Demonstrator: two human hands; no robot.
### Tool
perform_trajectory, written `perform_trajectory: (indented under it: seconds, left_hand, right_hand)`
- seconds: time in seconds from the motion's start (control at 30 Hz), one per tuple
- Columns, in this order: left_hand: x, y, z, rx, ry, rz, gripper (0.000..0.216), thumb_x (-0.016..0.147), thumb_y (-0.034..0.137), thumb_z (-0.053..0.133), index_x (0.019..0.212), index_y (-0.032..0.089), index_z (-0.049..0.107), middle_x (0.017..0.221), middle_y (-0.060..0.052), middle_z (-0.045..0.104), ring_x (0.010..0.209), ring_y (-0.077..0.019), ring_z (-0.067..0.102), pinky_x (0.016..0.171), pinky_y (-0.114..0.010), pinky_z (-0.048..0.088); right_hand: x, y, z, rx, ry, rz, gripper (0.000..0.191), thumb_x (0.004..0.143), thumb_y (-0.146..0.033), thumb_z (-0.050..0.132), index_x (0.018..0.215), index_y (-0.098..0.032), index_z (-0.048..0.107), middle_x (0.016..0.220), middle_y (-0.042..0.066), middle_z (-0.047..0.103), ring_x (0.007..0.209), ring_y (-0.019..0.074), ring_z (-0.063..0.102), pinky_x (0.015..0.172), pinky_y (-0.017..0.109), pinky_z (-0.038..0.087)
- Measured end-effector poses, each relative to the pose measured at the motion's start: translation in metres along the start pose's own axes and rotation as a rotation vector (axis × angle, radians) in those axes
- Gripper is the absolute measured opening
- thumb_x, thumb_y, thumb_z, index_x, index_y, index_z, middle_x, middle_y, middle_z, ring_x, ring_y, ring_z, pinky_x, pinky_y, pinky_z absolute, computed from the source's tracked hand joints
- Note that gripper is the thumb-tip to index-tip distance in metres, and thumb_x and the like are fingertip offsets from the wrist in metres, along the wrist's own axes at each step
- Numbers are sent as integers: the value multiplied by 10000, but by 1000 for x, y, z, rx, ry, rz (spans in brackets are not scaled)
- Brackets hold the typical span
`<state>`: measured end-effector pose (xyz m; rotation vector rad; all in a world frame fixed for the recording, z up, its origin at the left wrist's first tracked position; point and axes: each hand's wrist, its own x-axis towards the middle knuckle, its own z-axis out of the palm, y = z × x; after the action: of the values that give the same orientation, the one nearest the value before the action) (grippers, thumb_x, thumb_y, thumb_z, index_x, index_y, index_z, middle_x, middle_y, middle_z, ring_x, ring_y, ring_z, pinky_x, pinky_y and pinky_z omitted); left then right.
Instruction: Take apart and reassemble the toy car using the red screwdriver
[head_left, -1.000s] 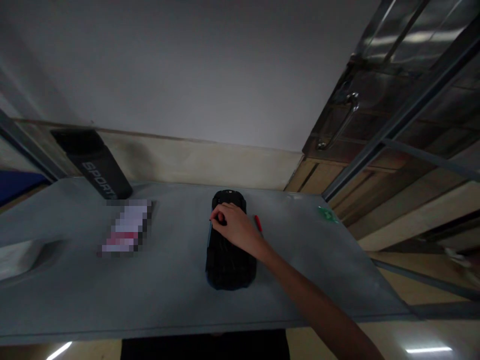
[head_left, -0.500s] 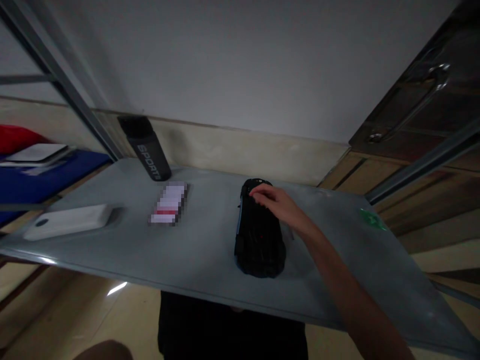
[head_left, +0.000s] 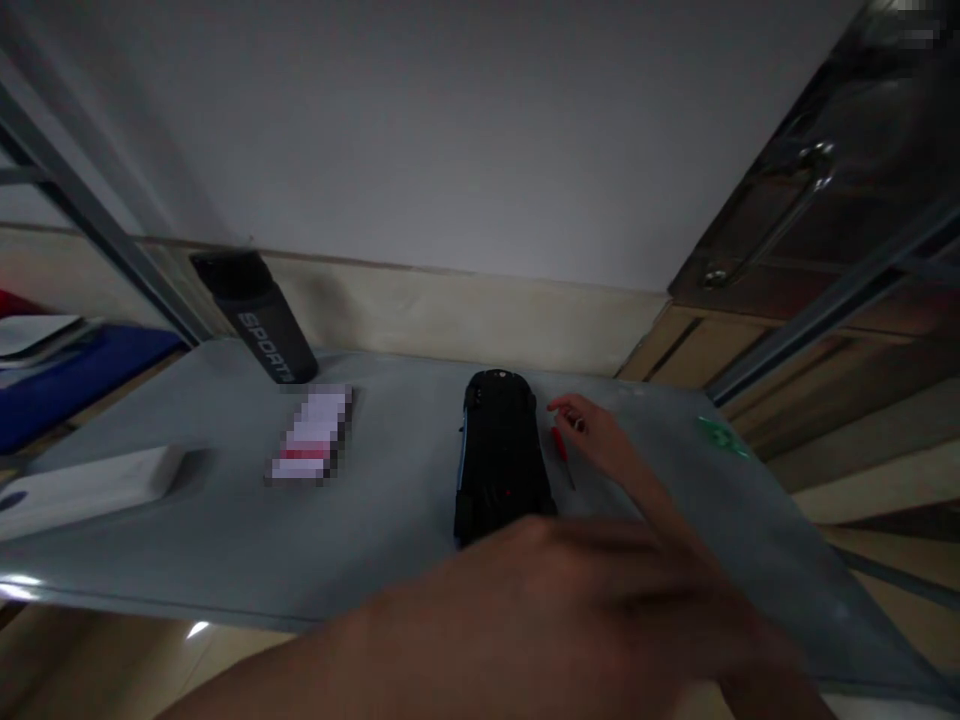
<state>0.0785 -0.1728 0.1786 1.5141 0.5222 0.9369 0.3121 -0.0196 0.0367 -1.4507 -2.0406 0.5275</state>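
A toy car [head_left: 502, 440] lies upside down on the grey tabletop, its black underside up and a blue edge showing along its left. Just right of the car, my right hand [head_left: 592, 430] is closed with its fingers curled. A small shiny bit shows between those fingers, too small to name. Below the fingertips lies a small screwdriver [head_left: 560, 443] with a red handle and a thin shaft. My left hand [head_left: 585, 590], smeared by motion, crosses the foreground and covers the near end of the car. Its fingers cannot be made out.
A dark sports bottle [head_left: 262, 325] stands at the back left near the wall. In front of it lies a phone [head_left: 315, 430], its screen blurred out. A white oblong device [head_left: 97, 485] sits at the left edge. Green plastic [head_left: 724, 437] lies at the right.
My right hand has moved off the car's far end to its right side, beside the screwdriver. My left hand has come into the foreground. The view has shifted slightly to the right.
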Motion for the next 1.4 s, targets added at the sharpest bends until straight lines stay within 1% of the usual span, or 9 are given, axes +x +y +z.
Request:
perform_trajectory:
  seconds: [0.07,0.17,0.3,0.47,0.63,0.8,1.03,1.23,1.4]
  left_hand:
    - [22,-13,-22,160,-58,26,161,941,281,736,1009,391,831,1010,-7,842,983,-272,790,951,-402,598]
    - [46,-52,-58,311,-4,-22,72,912,291,771,863,264,817,880,-35,839,845,-245,790,821,-351,595]
    - [52,-94,-98,291,180,-54,245,878,378,800,744,206,688,697,-19,767,573,-146,681,617,-258,540]
    - [42,-115,-125,163,431,-127,441,877,582,774,743,244,524,398,103,456,306,-81,341,346,-200,263]
    - [38,-118,-132,19,508,-95,532,923,642,700,634,236,514,350,111,303,303,-71,244,451,-253,433]
    - [37,-117,-133,-141,479,-117,507,953,601,659,642,212,565,358,118,259,338,-71,194,443,-224,400]
    - [38,-124,-138,-155,427,-87,417,997,502,613,709,202,595,395,124,259,357,-73,187,452,-220,397]
    - [41,-137,-147,-2,512,-22,188,937,382,662,875,207,638,576,86,372,496,-108,342,524,-226,445]
    - [41,-153,-159,216,565,23,133,864,275,679,979,217,645,970,-17,620,935,-187,597,881,-312,538]
  right_hand:
    - [-2,1,0,-28,-23,-5,224,970,-230,501,1115,-235,672,870,35,721,753,200,667,720,332,491]
    - [-6,3,0,-73,-45,5,202,963,-189,517,1097,-225,664,853,23,718,742,192,667,704,316,462]
    - [-12,0,0,-146,-88,15,193,986,-184,546,1129,-237,665,870,23,730,748,196,673,691,311,432]
    - [-18,-12,4,-286,-147,27,233,971,-199,635,1201,-235,653,993,83,772,830,245,714,710,329,433]
    - [-18,-16,7,-323,-170,29,217,979,-181,600,1186,-228,644,958,83,778,820,254,720,692,327,422]
    - [-17,-15,4,-297,-155,-14,132,1008,-223,537,1090,-238,639,860,39,744,716,217,690,653,311,426]
    - [-13,-20,-1,-104,48,-59,202,1023,-323,509,1170,-257,632,875,36,743,739,227,726,698,337,531]
    - [-11,-32,-4,3,298,-114,180,1010,-337,574,1162,-255,626,749,-12,676,663,194,681,707,331,558]
    - [-14,-39,-8,45,435,-156,173,1013,-337,599,1163,-257,634,777,-10,682,684,185,678,745,339,575]
